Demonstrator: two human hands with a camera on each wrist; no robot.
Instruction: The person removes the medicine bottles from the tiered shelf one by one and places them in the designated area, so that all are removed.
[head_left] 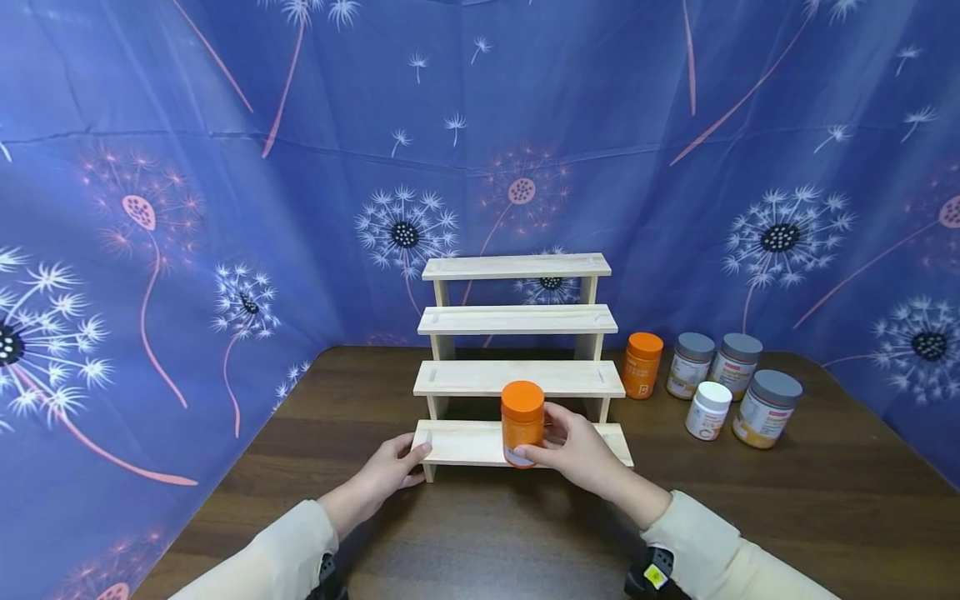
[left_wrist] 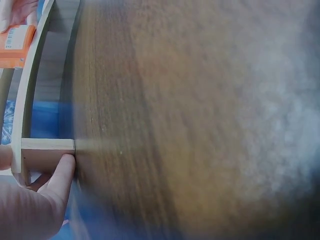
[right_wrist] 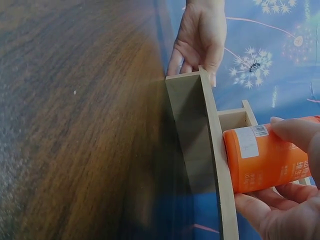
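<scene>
An orange bottle [head_left: 522,423] with an orange lid stands upright at the lowest step of a pale wooden tiered rack [head_left: 517,379]. My right hand [head_left: 573,446] grips it from the right, thumb across the front and fingers behind. In the right wrist view the bottle [right_wrist: 267,155] has its base at the step's front edge; whether it bears weight there I cannot tell. At the left end of the lowest step, my left hand [head_left: 393,467] holds the board, thumb on top. The left wrist view shows its fingers [left_wrist: 62,180] against the side support.
Right of the rack stand another orange bottle [head_left: 642,367], a small white bottle [head_left: 708,411] and several grey-lidded jars [head_left: 767,408]. They share the dark wooden table [head_left: 480,542]. A blue dandelion-print cloth [head_left: 480,167] hangs behind and at the left.
</scene>
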